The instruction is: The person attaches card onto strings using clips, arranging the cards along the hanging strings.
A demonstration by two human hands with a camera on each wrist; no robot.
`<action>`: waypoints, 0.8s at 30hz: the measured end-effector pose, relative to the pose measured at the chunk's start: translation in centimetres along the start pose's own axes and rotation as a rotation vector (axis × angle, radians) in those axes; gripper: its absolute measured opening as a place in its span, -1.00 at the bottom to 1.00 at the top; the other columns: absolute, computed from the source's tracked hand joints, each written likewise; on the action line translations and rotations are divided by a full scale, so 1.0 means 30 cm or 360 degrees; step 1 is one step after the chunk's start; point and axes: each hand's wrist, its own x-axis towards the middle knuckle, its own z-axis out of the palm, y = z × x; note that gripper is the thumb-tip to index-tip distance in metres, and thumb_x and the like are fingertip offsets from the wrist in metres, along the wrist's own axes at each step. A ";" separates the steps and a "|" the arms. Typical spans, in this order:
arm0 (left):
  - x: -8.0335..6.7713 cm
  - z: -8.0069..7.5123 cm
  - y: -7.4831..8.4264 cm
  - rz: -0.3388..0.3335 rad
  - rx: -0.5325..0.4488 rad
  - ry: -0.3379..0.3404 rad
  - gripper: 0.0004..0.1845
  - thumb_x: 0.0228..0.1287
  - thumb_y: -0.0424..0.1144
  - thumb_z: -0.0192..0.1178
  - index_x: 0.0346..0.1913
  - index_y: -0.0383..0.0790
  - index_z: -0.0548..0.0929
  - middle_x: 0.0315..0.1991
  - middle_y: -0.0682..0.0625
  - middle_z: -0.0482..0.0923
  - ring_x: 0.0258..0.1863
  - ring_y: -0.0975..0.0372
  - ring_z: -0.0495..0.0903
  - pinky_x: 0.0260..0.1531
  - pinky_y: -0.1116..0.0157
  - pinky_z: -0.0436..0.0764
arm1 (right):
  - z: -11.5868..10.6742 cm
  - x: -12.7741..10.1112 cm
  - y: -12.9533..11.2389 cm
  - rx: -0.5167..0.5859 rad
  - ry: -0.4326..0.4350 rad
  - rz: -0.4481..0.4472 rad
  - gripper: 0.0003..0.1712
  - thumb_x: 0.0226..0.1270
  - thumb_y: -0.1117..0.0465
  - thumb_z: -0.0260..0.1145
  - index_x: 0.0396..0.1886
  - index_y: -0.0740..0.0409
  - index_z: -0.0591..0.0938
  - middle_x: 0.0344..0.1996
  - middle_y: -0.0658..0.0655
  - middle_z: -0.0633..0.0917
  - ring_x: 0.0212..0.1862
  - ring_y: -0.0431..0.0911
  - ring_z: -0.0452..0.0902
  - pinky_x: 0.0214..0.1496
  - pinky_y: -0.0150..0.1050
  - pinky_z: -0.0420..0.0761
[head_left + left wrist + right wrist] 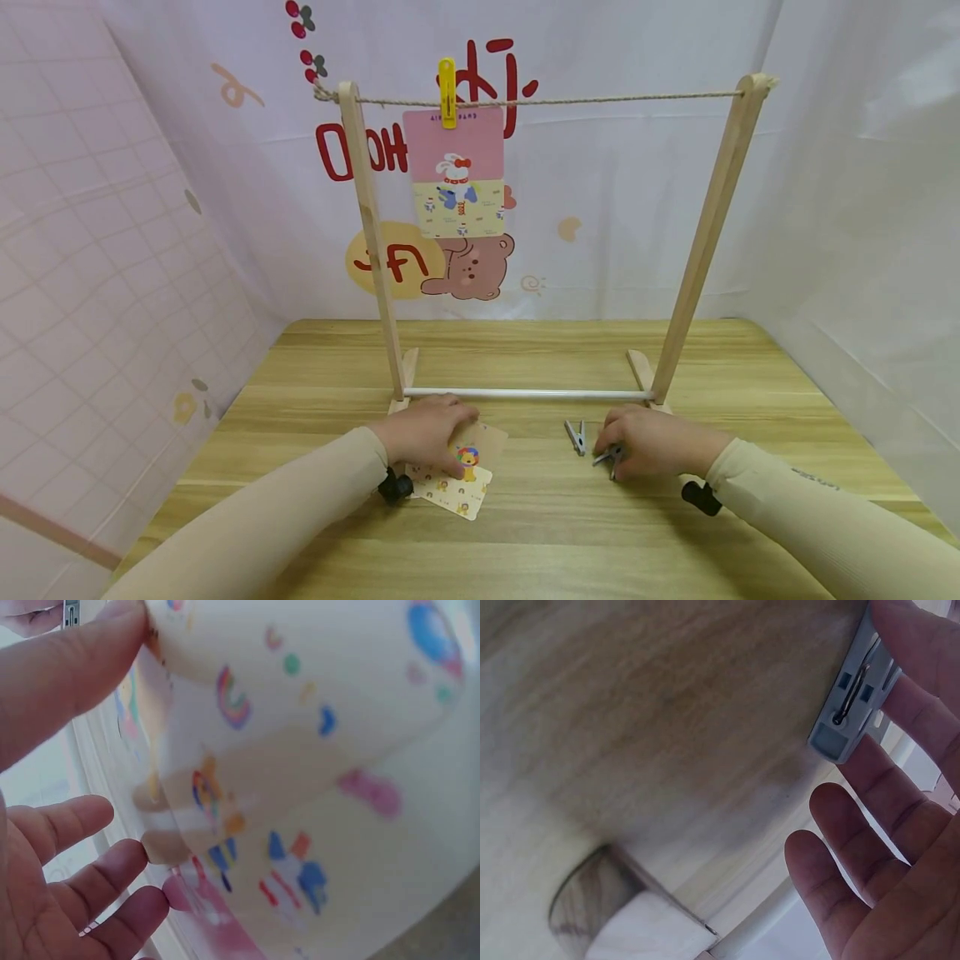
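Currently lifting 1 thin, bendy card (459, 473) by its edge, left hand (423, 433) pinching; right hand (651, 442) pinching light, rigid grey clothespin (855, 705).

On the wooden table (540, 517), the left hand (425, 431) is resting on a lion card (463, 477); the right hand (651, 442) is covering a grey clothespin (604, 456), another grey clip (575, 436) lying just beside it; behind, a yellow peg (447, 92) is holding a pink card (455, 171) on the rack's string (615, 99).
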 end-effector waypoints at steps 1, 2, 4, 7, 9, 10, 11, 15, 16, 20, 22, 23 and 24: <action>0.003 0.001 -0.002 -0.0002 0.0005 0.0001 -0.08 0.04 0.19 0.61 0.45 -0.04 0.51 0.30 0.04 0.53 0.27 0.16 0.50 0.32 0.14 0.53 | 0.001 0.000 0.002 -0.0001 -0.0002 0.0000 -0.66 0.12 0.16 0.66 -0.08 -0.13 0.82 -0.17 -0.18 0.64 -0.09 -0.26 0.55 -0.05 -0.27 0.64; 0.006 0.002 -0.004 -0.0005 0.0007 -0.0004 -0.08 0.05 0.20 0.61 0.45 -0.04 0.50 0.31 0.03 0.52 0.29 0.15 0.50 0.34 0.13 0.52 | 0.002 0.001 0.003 0.0000 -0.0002 -0.0002 -0.67 0.12 0.16 0.66 -0.09 -0.14 0.82 -0.17 -0.18 0.64 -0.10 -0.26 0.55 -0.05 -0.27 0.64; 0.010 0.001 -0.006 -0.0004 0.0006 -0.0013 -0.06 0.05 0.23 0.60 0.46 -0.04 0.49 0.33 0.02 0.51 0.34 0.13 0.48 0.38 0.11 0.49 | 0.004 0.002 0.006 0.0001 -0.0004 -0.0010 -0.67 0.12 0.16 0.66 -0.09 -0.14 0.82 -0.18 -0.19 0.63 -0.11 -0.28 0.54 -0.05 -0.28 0.64; 0.012 -0.004 -0.013 -0.0015 -0.0009 -0.0020 -0.04 0.05 0.25 0.59 0.48 -0.03 0.48 0.34 0.03 0.51 0.34 0.13 0.48 0.37 0.11 0.50 | 0.004 0.004 0.006 -0.0015 0.0008 -0.0041 -0.68 0.11 0.15 0.67 -0.10 -0.13 0.83 -0.20 -0.19 0.63 -0.12 -0.29 0.54 -0.05 -0.28 0.64; 0.011 -0.010 -0.018 -0.0030 -0.0022 -0.0028 -0.04 0.05 0.23 0.60 0.49 -0.03 0.48 0.30 0.04 0.52 0.29 0.16 0.49 0.34 0.12 0.52 | 0.004 0.003 0.004 -0.0011 0.0009 -0.0037 -0.68 0.11 0.14 0.67 -0.11 -0.13 0.83 -0.20 -0.20 0.63 -0.12 -0.30 0.54 -0.04 -0.28 0.63; 0.010 -0.013 -0.021 -0.0038 -0.0024 -0.0030 -0.04 0.04 0.22 0.60 0.49 -0.02 0.48 0.29 0.06 0.52 0.26 0.17 0.49 0.31 0.13 0.52 | 0.003 0.003 0.003 -0.0011 0.0012 -0.0041 -0.69 0.12 0.13 0.67 -0.11 -0.13 0.83 -0.20 -0.20 0.63 -0.12 -0.30 0.54 -0.04 -0.28 0.63; 0.009 -0.016 -0.024 -0.0046 -0.0028 -0.0031 -0.04 0.02 0.21 0.62 0.48 -0.03 0.49 0.26 0.06 0.52 0.23 0.18 0.49 0.29 0.13 0.53 | 0.002 0.003 0.001 -0.0010 0.0013 -0.0043 -0.69 0.12 0.13 0.67 -0.11 -0.13 0.83 -0.20 -0.20 0.63 -0.12 -0.29 0.55 -0.05 -0.28 0.63; 0.004 -0.025 -0.032 -0.0068 0.0005 -0.0064 -0.04 -0.02 0.20 0.64 0.45 -0.07 0.52 0.12 0.07 0.53 0.10 0.19 0.48 0.18 0.16 0.55 | 0.001 0.001 -0.006 0.0015 0.0004 -0.0025 -0.69 0.12 0.12 0.67 -0.11 -0.14 0.83 -0.20 -0.20 0.63 -0.12 -0.29 0.55 -0.05 -0.27 0.63; 0.004 -0.025 -0.033 -0.0073 0.0009 -0.0074 -0.03 -0.03 0.20 0.64 0.45 -0.08 0.53 0.09 0.08 0.53 0.08 0.20 0.48 0.16 0.17 0.55 | 0.000 0.002 -0.007 0.0016 0.0002 -0.0028 -0.69 0.13 0.12 0.67 -0.11 -0.14 0.83 -0.20 -0.19 0.63 -0.12 -0.28 0.55 -0.06 -0.27 0.63; 0.007 -0.022 -0.033 -0.0075 0.0023 -0.0062 -0.05 -0.04 0.24 0.64 0.39 -0.11 0.57 0.02 0.08 0.52 -0.01 0.22 0.46 0.08 0.19 0.54 | 0.000 0.003 -0.008 0.0018 -0.0011 0.0003 -0.69 0.13 0.11 0.67 -0.10 -0.14 0.84 -0.20 -0.20 0.63 -0.11 -0.28 0.55 -0.04 -0.27 0.64; 0.008 -0.019 -0.031 -0.0071 0.0024 -0.0042 -0.06 -0.06 0.27 0.64 0.36 -0.12 0.58 0.00 0.08 0.52 -0.04 0.23 0.45 0.06 0.19 0.54 | -0.001 0.004 -0.009 0.0019 -0.0017 0.0020 -0.69 0.14 0.10 0.66 -0.10 -0.15 0.83 -0.19 -0.21 0.62 -0.11 -0.28 0.55 -0.03 -0.26 0.64; 0.009 -0.018 -0.029 -0.0074 0.0026 -0.0033 -0.06 -0.07 0.28 0.64 0.35 -0.13 0.59 -0.01 0.08 0.52 -0.05 0.24 0.45 0.05 0.20 0.54 | -0.001 0.004 -0.010 0.0020 -0.0017 0.0021 -0.70 0.14 0.10 0.66 -0.10 -0.15 0.83 -0.19 -0.21 0.62 -0.11 -0.28 0.55 -0.03 -0.26 0.64; 0.009 -0.016 -0.028 -0.0080 0.0023 -0.0026 -0.06 -0.07 0.29 0.63 0.34 -0.13 0.59 -0.02 0.09 0.52 -0.07 0.24 0.45 0.05 0.20 0.54 | -0.001 0.004 -0.011 0.0027 -0.0021 0.0025 -0.70 0.14 0.10 0.66 -0.10 -0.15 0.83 -0.19 -0.21 0.62 -0.11 -0.28 0.54 -0.03 -0.26 0.64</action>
